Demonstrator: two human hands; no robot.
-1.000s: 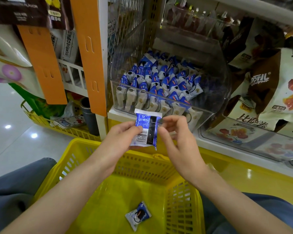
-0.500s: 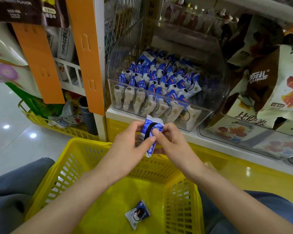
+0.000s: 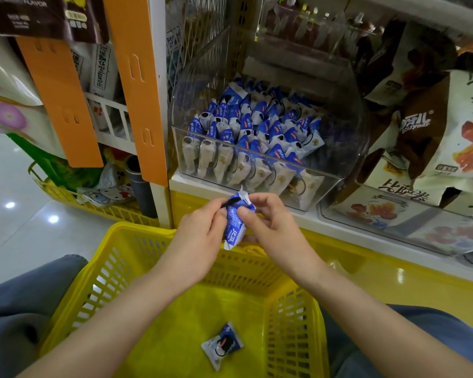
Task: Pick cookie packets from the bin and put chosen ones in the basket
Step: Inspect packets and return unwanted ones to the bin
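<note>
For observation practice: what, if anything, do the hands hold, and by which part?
One blue cookie packet: left hand pinches its upper left edge, right hand its right side.

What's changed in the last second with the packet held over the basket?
The left hand and right hand turned the held packet from flat, barcode side facing the camera, to nearly edge-on, and closed in around it. Neither let go. The loose packet in the basket and the bin stayed put.
</note>
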